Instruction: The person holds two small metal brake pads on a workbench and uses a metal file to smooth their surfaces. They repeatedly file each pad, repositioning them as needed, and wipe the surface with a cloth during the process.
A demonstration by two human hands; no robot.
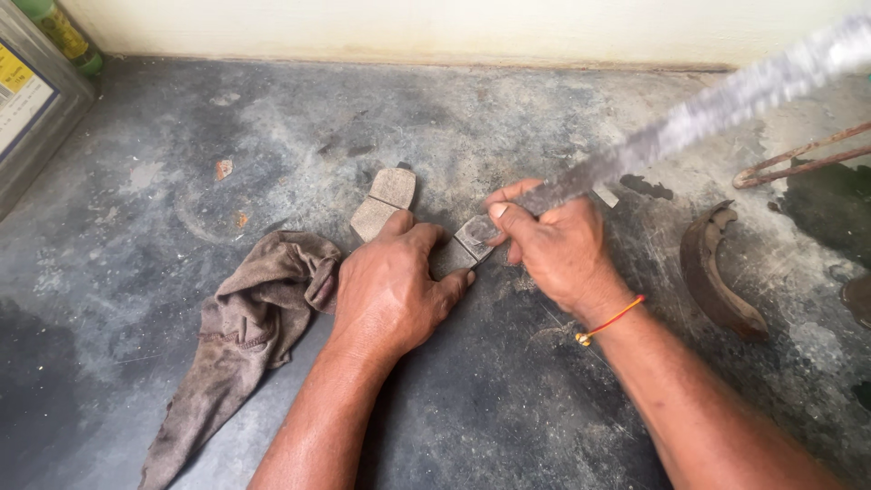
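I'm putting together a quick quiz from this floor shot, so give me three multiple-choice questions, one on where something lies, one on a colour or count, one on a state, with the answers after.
1. Where does the crumpled rag lie?
A. beside the left hand, on its outer side
B. under the curved rusty piece
C. against the wall

2. What colour is the thread on the right wrist?
A. blue
B. orange-red
C. white

3. What is the right hand doing?
A. resting flat and empty
B. gripping a long blurred tool against the pad
C. holding the rag

Answers: 1 A, the rag sits on the floor just beyond that hand. 2 B, the wrist thread is orange-red. 3 B, its fingers close round the tool, whose end meets the pad that the left hand presses down.
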